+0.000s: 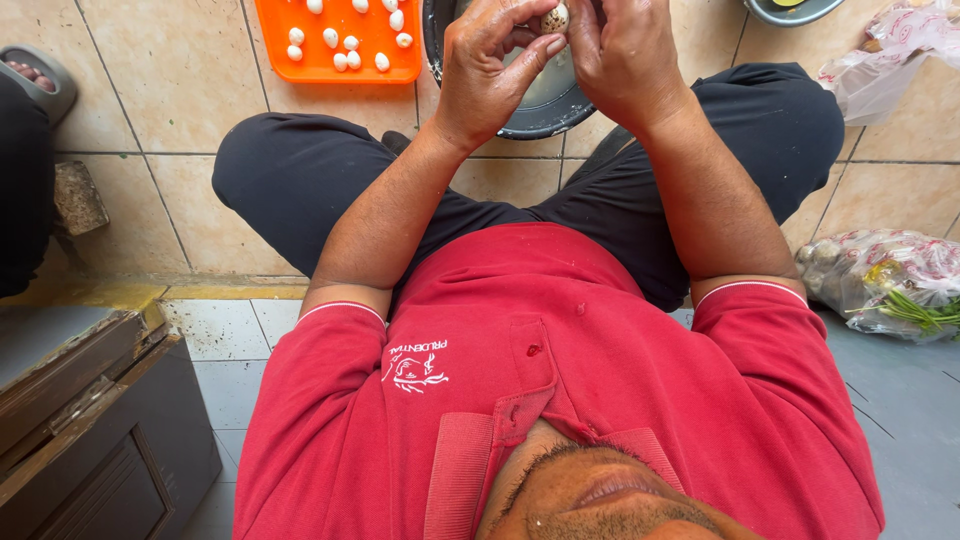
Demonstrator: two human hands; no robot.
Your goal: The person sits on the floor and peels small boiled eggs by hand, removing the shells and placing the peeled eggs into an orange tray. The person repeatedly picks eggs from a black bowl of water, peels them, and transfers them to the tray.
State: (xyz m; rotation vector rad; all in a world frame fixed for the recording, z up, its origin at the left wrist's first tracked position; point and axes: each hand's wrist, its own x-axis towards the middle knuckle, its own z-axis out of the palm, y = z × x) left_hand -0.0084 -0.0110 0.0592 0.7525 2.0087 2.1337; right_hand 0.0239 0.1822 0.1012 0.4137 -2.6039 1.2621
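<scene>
A small speckled egg [555, 18] is pinched between the fingertips of both my hands, held over a dark round bowl [540, 112] on the tiled floor. My left hand [487, 62] curls around the egg from the left, thumb and forefinger on it. My right hand [622, 52] closes on it from the right. An orange tray [330, 62] with several small peeled white eggs lies on the floor to the left of the bowl. I sit with knees apart in dark trousers and a red shirt.
Clear plastic bags with vegetables [885, 282] lie at the right, another bag [895, 50] at the top right beside a grey dish [790, 12]. A dark wooden cabinet [90, 430] stands at the lower left. Another person's sandalled foot [35, 80] shows at the top left.
</scene>
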